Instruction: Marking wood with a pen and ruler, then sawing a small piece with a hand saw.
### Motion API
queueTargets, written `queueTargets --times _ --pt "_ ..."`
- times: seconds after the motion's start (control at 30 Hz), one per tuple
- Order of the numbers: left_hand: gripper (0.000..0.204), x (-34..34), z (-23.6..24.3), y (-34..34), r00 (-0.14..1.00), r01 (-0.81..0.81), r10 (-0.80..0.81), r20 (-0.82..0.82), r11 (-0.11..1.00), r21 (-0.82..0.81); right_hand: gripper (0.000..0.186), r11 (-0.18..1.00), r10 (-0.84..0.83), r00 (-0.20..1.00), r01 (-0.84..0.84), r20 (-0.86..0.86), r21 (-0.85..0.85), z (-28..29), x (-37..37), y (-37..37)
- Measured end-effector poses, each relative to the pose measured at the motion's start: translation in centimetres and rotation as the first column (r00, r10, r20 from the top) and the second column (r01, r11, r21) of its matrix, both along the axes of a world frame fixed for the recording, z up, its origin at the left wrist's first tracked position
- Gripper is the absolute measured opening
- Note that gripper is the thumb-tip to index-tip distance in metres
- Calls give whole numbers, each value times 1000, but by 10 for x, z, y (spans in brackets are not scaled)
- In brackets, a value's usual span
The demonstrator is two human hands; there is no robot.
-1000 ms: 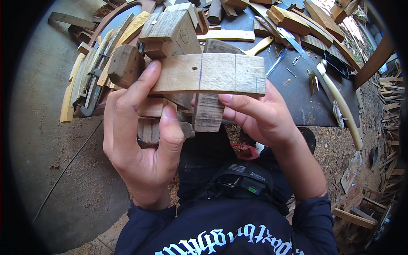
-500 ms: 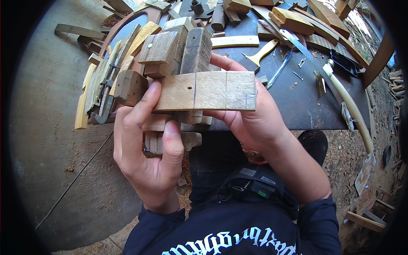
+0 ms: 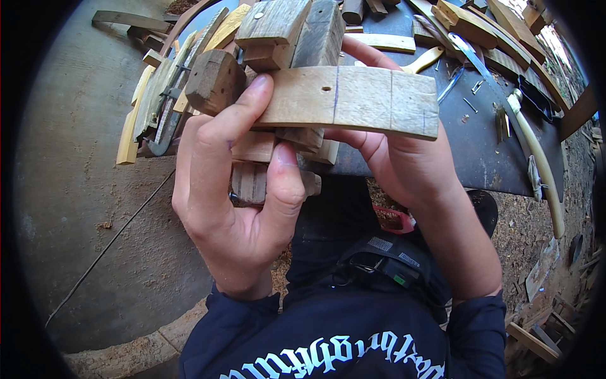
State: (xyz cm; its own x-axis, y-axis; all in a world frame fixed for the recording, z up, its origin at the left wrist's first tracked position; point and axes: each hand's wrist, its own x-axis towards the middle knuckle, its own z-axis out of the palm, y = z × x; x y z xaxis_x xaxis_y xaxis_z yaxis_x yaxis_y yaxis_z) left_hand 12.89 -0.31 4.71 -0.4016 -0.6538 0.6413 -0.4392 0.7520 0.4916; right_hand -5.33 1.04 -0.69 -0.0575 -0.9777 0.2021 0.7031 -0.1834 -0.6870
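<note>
A pale, slightly curved wooden piece [image 3: 363, 95] with a small hole and pencil lines across it is held up in front of a stack of wooden blocks [image 3: 315, 41]. My left hand [image 3: 233, 189] is closed at its left end, the index fingertip pressing there and the thumb against a smaller block [image 3: 254, 146] underneath. From the right, my right hand [image 3: 416, 158] wraps behind the piece, its palm partly hidden by the wood. A darker block [image 3: 216, 82] and a block with a nail head [image 3: 271, 31] sit beside and above the left fingers.
On the dark tabletop [image 3: 470, 145] lie a brush [image 3: 426, 60], loose nails [image 3: 470, 105] and a saw [image 3: 514, 126] with a long curved pale handle [image 3: 546, 183]. Curved wood pieces [image 3: 464, 25] line the back. A clamp [image 3: 165, 104] grips strips at the left.
Both hands and the marked wooden piece have shifted up and to the right in view, along with the blocks behind it, and appear larger. The grip looks the same.
</note>
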Motion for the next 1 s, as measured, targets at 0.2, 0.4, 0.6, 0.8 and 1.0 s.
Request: queueTargets --times 0.2,0.4,0.6,0.8,1.0 --pt "43 -1 -1 0 1000 6 -6 -16 1000 -17 82 998 -48 997 46 -61 -42 4 -2 -2" --pt "42 0 0 0 1000 -15 15 7 999 -31 70 998 54 980 -52 190 -18 5 -5 -5" --pt "42 0 2 -2 999 -17 20 43 996 -84 73 1000 29 995 -28 101 -11 9 -8 -6" --pt "40 -1 0 1 998 -38 40 53 998 -51 79 996 -37 994 28 -104 -89 5 -13 -12" --pt "41 -5 0 1 999 -53 53 7 995 -83 70 997 -51 985 39 -162 -72 9 -13 -12"
